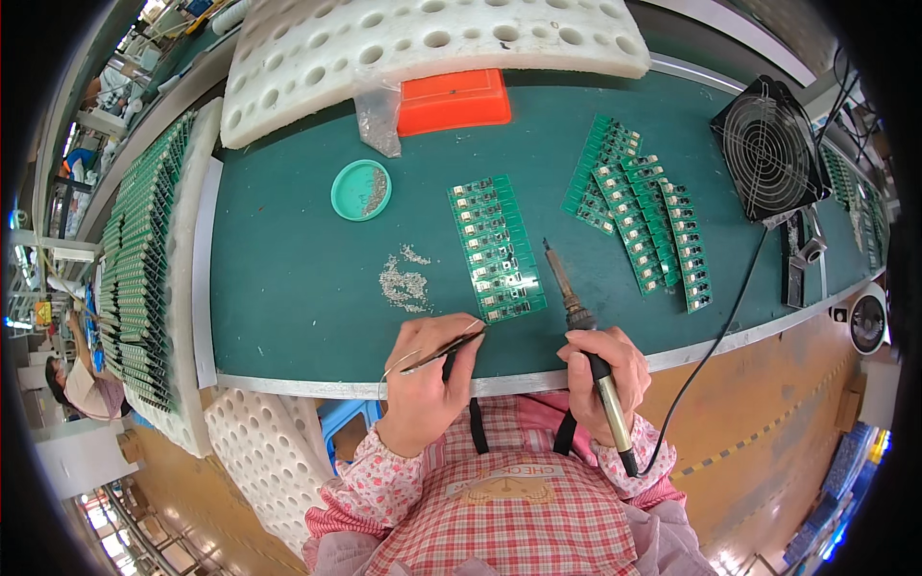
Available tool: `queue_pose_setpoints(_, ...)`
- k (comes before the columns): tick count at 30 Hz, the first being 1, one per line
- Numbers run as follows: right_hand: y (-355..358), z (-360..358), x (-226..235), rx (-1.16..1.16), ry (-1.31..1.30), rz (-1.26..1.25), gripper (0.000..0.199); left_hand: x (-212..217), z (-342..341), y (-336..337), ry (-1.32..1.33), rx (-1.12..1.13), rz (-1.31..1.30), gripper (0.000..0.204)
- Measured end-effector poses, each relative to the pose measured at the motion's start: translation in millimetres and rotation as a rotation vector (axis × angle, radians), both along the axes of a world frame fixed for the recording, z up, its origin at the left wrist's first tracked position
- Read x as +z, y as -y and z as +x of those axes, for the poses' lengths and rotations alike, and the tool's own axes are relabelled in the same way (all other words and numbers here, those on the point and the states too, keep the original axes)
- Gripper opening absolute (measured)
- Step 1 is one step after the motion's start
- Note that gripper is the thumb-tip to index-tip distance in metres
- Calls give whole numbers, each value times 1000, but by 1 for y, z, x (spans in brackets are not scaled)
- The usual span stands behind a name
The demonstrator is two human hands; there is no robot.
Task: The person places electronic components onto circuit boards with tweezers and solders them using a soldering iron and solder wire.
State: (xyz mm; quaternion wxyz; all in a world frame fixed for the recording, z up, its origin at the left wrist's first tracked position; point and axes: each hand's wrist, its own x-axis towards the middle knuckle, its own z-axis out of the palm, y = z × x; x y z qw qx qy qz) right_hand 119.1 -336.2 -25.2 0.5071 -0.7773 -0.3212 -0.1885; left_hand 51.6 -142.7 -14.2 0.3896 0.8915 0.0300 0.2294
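My left hand is closed around dark tweezers, its fingertips at the near left corner of a green circuit board panel. A thin wire-like loop shows beside that hand; I cannot tell what it belongs to. My right hand grips a soldering iron by its handle. The iron's tip points up and away, just right of the panel and apart from it. Rows of small white and black parts sit on the panel. Left of it lies a loose scatter of tiny parts on the green mat.
A round green dish holds more tiny parts. Behind it are a red box, a clear bag and white perforated foam. More board panels overlap at right, near a black fan. The iron's cord crosses the table edge.
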Motion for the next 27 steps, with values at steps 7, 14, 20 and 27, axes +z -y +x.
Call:
queue_pose_setpoints(7, 1, -1, 0, 19, -34, 21, 28, -3, 3, 5, -2, -35, 31, 22)
queue_pose_setpoints(14, 1, -1, 1, 38, -51, 14, 29, -1, 5, 7, -5, -14, 44, 22)
queue_pose_setpoints(20, 2, 0, 1, 50, -50, 13, 28, -4, 5, 5, -16, -31, 71, 30)
queue_pose_setpoints(27, 3, 0, 1, 55, -47, 17, 26, -2, 6, 7, -15, -11, 61, 22)
